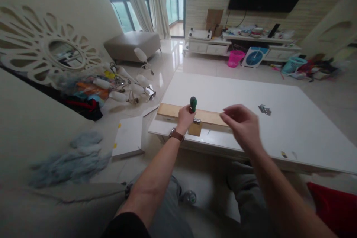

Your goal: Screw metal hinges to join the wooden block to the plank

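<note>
Upright over the wooden board [212, 116] stands a screwdriver [193, 103] with a dark green handle, and my left hand [185, 116] is closed around its lower part. Just right of that hand, a small metal hinge [196, 121] sits at the board's near edge. A short wooden piece [194, 130] lies below the hinge. My right hand [242, 123] hovers over the board's right end, thumb and fingers brought together in a pinch; whatever is between them is too small to make out. Farther right lies a small pile of metal hardware [264, 110].
The board rests along the near left edge of a white table [279, 134]. Near its front edge lies a small yellow-and-black item [283, 154]. A white panel [127, 137] and a lamp with several shades [136, 89] are on the floor at left. A red item [333, 208] is at lower right.
</note>
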### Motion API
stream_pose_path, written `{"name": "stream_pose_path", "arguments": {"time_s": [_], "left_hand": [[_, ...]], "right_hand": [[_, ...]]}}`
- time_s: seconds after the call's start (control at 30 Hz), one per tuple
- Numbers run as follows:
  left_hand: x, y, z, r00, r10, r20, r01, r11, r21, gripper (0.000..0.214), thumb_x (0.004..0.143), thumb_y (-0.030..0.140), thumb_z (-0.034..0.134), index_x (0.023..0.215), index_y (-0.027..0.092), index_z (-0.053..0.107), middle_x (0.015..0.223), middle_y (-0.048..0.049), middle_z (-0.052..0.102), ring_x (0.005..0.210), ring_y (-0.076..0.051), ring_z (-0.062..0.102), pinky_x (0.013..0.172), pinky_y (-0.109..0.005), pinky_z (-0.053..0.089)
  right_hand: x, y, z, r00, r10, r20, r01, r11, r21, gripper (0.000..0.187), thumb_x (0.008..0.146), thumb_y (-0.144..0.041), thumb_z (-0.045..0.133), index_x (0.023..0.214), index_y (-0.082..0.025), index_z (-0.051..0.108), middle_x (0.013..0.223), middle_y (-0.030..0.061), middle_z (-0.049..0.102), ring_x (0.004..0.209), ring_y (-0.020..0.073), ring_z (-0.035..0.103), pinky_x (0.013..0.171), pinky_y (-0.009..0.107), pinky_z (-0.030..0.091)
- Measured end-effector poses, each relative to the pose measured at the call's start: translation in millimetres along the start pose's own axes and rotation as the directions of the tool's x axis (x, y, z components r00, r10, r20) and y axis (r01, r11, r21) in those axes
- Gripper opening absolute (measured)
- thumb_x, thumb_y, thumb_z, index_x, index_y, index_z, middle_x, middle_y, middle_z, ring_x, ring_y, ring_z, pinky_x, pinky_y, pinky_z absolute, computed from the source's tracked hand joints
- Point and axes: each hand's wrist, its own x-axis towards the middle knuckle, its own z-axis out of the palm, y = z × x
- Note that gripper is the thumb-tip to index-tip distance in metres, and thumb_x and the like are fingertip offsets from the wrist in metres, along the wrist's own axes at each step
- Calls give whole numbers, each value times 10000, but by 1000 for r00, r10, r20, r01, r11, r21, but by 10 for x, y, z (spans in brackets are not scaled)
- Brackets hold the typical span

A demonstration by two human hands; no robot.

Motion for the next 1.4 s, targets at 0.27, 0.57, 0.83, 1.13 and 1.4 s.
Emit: {"name": "stream_pose_path", "arguments": {"time_s": [0.27, 0.57, 0.83, 1.13, 1.4], "left_hand": [[-62, 40, -91, 978, 163, 131, -174, 982, 79, 174, 841, 72, 667, 894, 206, 765, 847, -59, 784, 819, -211, 707, 765, -282, 514], [-19, 93, -195, 956, 216, 200, -195, 974, -119, 379, 756, 36, 731, 1094, 206, 744, 1043, -45, 806, 946, -198, 737, 885, -303, 582], [-32, 87, -276, 966, 225, 124, -188, 947, -259, 277, 850, 64, 643, 1061, 200, 758, 1080, -58, 818, 1018, -211, 769, 967, -345, 602], [-15, 134, -184, 975, 209, 76, -182, 947, -264, 281, 826, 64, 704, 1064, 213, 721, 1060, -40, 799, 1000, -185, 754, 965, -338, 612], [1, -66, -197, 991, 15, 133, 11, 981, -193, 434, 777, 57, 745, 1177, 214, 690, 1146, -95, 762, 1039, -226, 727, 896, -397, 628]], "right_hand": [[419, 499, 842, 995, 34, 89, -41, 996, 73, 413, 758, -442, 853, 1055, -256, 634, 1022, 43, 725, 978, 238, 702, 856, 432, 602], [514, 487, 950, 997, 58, 43, -61, 996, 59, 260, 796, -412, 818, 918, -259, 646, 903, 5, 721, 909, 219, 692, 836, 414, 590], [502, 491, 1061, 995, 84, 52, -89, 990, 110, 345, 756, -270, 831, 1067, -282, 682, 1022, 25, 689, 962, 226, 677, 800, 392, 584], [508, 414, 987, 993, 115, 6, -114, 976, 186, 309, 807, -258, 761, 1074, -278, 607, 978, 10, 770, 941, 222, 740, 807, 393, 594], [557, 430, 980, 997, 62, 42, -69, 983, 173, 286, 842, -186, 665, 1113, -272, 628, 1119, 54, 738, 1021, 231, 728, 840, 406, 629]]}}
